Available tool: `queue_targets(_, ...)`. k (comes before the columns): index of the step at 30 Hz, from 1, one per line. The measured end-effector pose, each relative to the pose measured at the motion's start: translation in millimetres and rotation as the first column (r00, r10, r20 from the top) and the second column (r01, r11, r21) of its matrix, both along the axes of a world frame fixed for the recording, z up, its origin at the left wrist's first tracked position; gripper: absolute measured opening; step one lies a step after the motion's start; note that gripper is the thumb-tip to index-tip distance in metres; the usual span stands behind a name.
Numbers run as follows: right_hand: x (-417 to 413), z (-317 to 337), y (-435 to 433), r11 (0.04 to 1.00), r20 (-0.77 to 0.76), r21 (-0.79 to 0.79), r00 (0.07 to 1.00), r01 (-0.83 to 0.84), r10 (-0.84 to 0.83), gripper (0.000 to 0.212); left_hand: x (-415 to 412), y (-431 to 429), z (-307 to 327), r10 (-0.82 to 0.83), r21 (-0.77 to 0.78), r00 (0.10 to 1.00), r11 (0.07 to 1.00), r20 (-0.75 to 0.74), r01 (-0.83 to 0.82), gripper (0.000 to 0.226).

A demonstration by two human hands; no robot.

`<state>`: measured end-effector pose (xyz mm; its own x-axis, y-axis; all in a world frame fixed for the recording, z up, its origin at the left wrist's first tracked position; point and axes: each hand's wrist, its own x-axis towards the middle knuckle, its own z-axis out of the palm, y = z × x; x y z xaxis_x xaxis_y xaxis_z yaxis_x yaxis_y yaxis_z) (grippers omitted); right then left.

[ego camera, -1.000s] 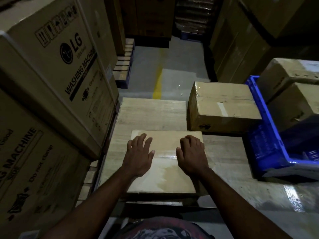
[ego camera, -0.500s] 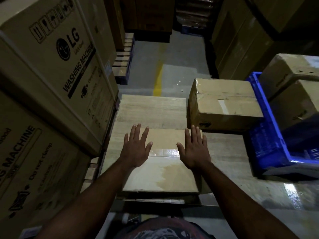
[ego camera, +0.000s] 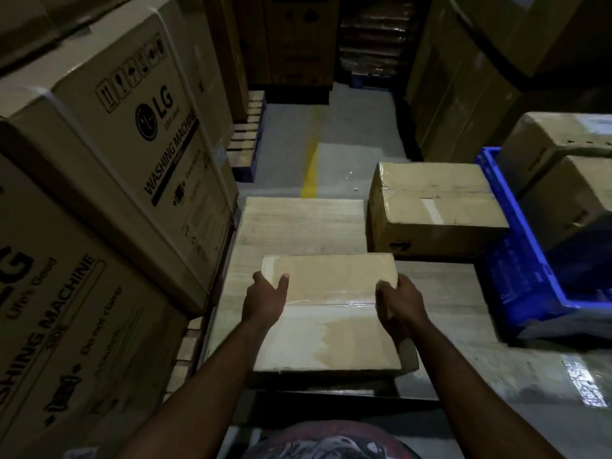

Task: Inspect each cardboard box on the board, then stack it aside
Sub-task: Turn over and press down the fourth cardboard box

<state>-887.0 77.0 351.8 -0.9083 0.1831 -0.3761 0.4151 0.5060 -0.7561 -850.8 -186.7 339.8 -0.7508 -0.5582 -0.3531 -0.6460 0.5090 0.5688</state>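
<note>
Flat cardboard box [ego camera: 331, 313] on the board's [ego camera: 298, 223] near end, left hand [ego camera: 265, 299] gripping its left edge, right hand [ego camera: 400, 306] clasping its right edge, bigger taped box [ego camera: 433, 207] just behind to the right, blue crate [ego camera: 516, 266] beside it, washing-machine cartons [ego camera: 132, 160] crowding left.

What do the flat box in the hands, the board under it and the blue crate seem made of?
Flat tan box: matte cardboard, glossy clear tape across it. Pale board: probably wood or laminate, grain lines show. Blue crate: likely moulded plastic, smooth latticed wall.
</note>
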Motion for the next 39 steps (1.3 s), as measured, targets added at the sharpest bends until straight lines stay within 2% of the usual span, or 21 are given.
queue_targets(5, 0.9, 16.3, 13.8, 0.999, -0.025, -0.03, 0.999, 0.042, -0.043, 0.047, -5.1, -2.4, 23.8, -0.009, 0.156, 1.0, 0.988, 0.011, 0.007, 0.085)
queue_targets(8, 1.3, 32.6, 21.6, 0.994, -0.084, -0.093, 0.994, 0.061, -0.069, 0.046, -11.1, -10.7, 44.4, -0.017, 0.244, 0.998, 0.969, -0.057, 0.031, 0.105)
queue_targets(13, 2.2, 67.5, 23.8, 0.977, -0.139, -0.195, 0.983, 0.091, -0.119, 0.05, -15.1, -9.7, 65.1, 0.011, 0.173, 0.984, 0.985, -0.179, 0.02, 0.088)
queue_targets(17, 7.4, 74.2, 25.1, 0.974, -0.161, -0.205, 0.978, 0.095, -0.13, 0.054, -7.7, -20.3, 58.1, 0.041, 0.137, 0.97, 0.991, -0.242, -0.007, 0.122)
queue_targets(19, 12.8, 68.3, 27.8, 0.985, -0.164, -0.146, 0.98, 0.089, -0.113, 0.05, 2.8, -21.7, 50.2, 0.041, 0.152, 0.967, 0.988, -0.252, -0.002, 0.113)
queue_targets(24, 37.5, 48.2, 37.3, 0.993, -0.136, -0.081, 0.986, 0.082, -0.093, 0.028, 37.2, -8.4, 43.3, -0.006, 0.122, 0.965, 0.992, -0.264, 0.04, 0.052)
queue_targets(25, 42.6, 44.8, 38.9, 0.994, -0.133, -0.079, 0.987, 0.082, -0.092, 0.025, 43.8, -5.4, 43.0, -0.016, 0.109, 0.959, 0.993, -0.283, 0.048, 0.045)
queue_targets(28, 56.5, 32.8, 42.8, 0.992, -0.137, -0.085, 0.985, 0.094, -0.105, 0.023, 61.5, -0.6, 34.8, -0.043, 0.084, 0.938, 0.993, -0.344, 0.077, 0.042)
queue_targets(32, 70.9, 20.4, 46.0, 0.992, -0.192, -0.099, 0.976, 0.082, -0.1, 0.022, 77.4, 2.8, 23.1, -0.062, 0.073, 0.937, 0.993, -0.343, 0.092, 0.054)
queue_targets(35, 76.9, 19.3, 43.5, 0.991, -0.228, -0.112, 0.969, 0.069, -0.093, 0.034, 80.2, 3.3, 25.3, -0.086, 0.069, 0.936, 0.991, -0.341, 0.116, 0.063)
queue_targets(37, 77.0, 22.6, 36.5, 0.995, -0.326, 0.029, 0.942, 0.092, -0.078, 0.048, 78.4, 2.7, 27.3, -0.128, 0.01, 0.938, 0.99, -0.322, 0.138, 0.067)
queue_targets(39, 74.1, 27.6, 24.8, 0.966, -0.478, 0.246, 0.877, 0.085, 0.045, 0.056, 74.8, 2.7, 30.8, -0.207, -0.163, 0.92, 0.974, -0.333, 0.16, 0.063)
